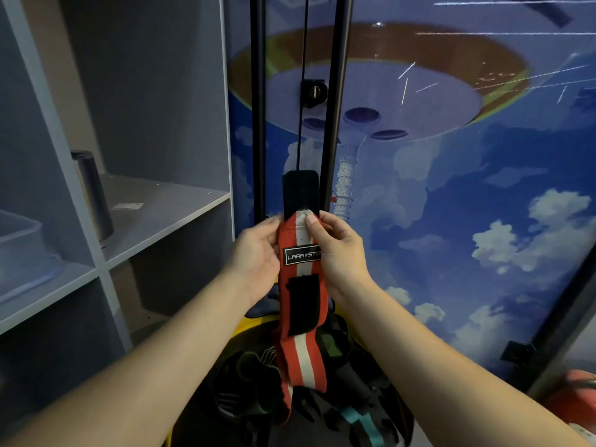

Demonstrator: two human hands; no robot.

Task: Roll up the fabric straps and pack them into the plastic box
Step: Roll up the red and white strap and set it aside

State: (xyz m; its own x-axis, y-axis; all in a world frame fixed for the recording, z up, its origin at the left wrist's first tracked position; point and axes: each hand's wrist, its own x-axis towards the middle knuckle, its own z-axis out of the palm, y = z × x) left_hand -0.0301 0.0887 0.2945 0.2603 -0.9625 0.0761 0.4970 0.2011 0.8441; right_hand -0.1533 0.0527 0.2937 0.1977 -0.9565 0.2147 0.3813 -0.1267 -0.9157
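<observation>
- Mid-task at best, probably the very start of rolling this one: red-and-white striped wrist wrap (301,304) held up dead centre, hanging straight down toward 6 o'clock, not a single turn in it yet.
- Left hand (258,253) gripping the wrap's upper left edge, at about 9 o'clock from the brand label, fingers curled round behind the fabric.
- Right hand (338,253) pinching the top end from 3 o'clock, thumb pressed flat on the white stripe, other fingers tucked behind.
- Black velcro tab (300,191) sticking up past both hands toward 12 o'clock, flat and open, so likely the end to start the roll from.
- Second black velcro patch (303,304) lower on the wrap's front, just below the label.
- Down at 6 o'clock, a pile of more straps (322,414), dark ones plus one with a teal stripe, all loose and tangled. Sitting in something yellow (254,327), can't tell what exactly.
- Clear plastic box (22,240) way off at 9 o'clock on the grey shelf unit (167,217), only partly in view. No rolled straps visible in the part that shows, rest can't be told.
- So: nothing obviously packed, one wrap in hand unrolled, whole heap left to go.
- Black cylinder (93,191) on the next shelf over, not part of this.
</observation>
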